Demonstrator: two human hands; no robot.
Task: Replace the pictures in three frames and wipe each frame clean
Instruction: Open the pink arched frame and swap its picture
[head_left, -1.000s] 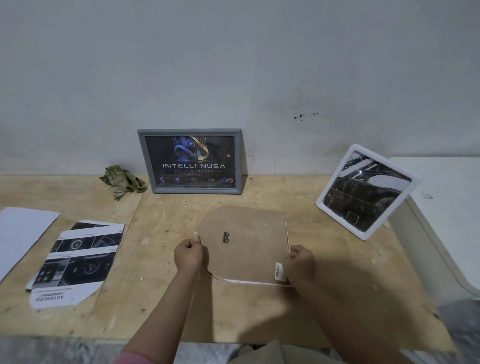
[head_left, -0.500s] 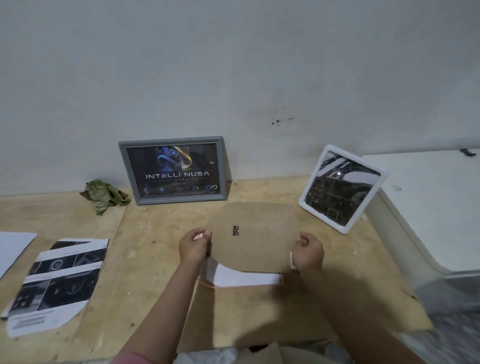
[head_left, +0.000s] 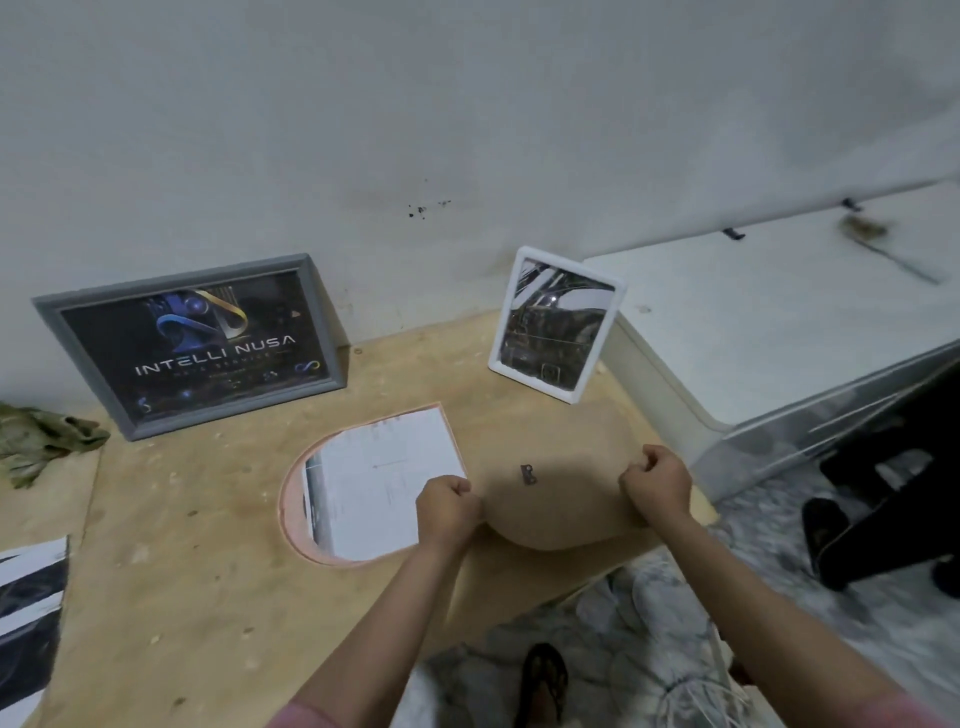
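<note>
At far left on the tabletop (head_left: 171, 597) lie a green cloth (head_left: 36, 434) and a printed sheet (head_left: 26, 603), likely ready for wiping and refilling, while the grey frame (head_left: 192, 340) leans on the wall. Nearer centre, the pink arched frame (head_left: 296, 506) lies face down with a white sheet (head_left: 379, 478) exposed. Beside it, the left hand (head_left: 448, 503) and right hand (head_left: 655, 480), fingers closed on its edges, hold the brown backing board (head_left: 556, 467) clear, just before the white frame (head_left: 558, 325).

Legible: "INTELLI NUSA" in white capitals on the picture in the grey frame (head_left: 189, 345), well beyond the left hand's fingers (head_left: 457, 488). Smaller line beneath it unreadable.
</note>
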